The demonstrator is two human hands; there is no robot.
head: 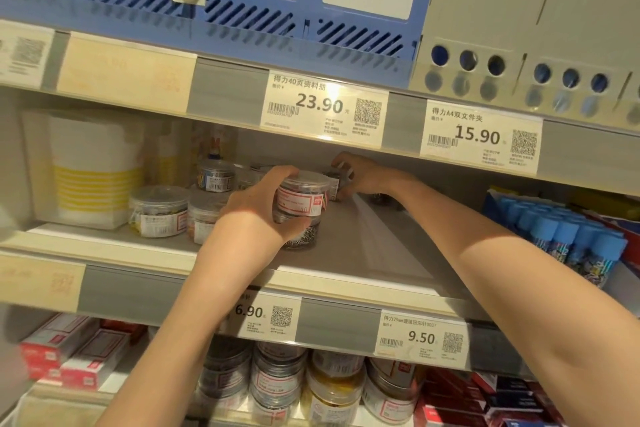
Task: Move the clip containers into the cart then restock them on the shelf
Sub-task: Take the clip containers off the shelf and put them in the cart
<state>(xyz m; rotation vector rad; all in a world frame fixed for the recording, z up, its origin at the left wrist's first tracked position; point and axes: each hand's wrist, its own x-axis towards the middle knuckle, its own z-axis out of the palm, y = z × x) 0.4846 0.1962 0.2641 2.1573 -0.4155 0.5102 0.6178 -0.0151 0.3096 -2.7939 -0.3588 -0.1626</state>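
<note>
- Gripping a clear clip container (300, 199) in the left hand (258, 208), stacked on another.
- Curling right hand (360, 177) fingers round a rear container (333, 184); risking toppling the stack.

Readable on the upper shelf rail: price tag (325, 111) "得力40页资料册", 23.90; to its right, price tag (479, 137) "得力A4双文件夹", 15.90. On the lower rail: tag (265, 314) 6.90, partly hidden by an arm; right tag (422, 336) 9.50. Container labels too blurred.
</note>
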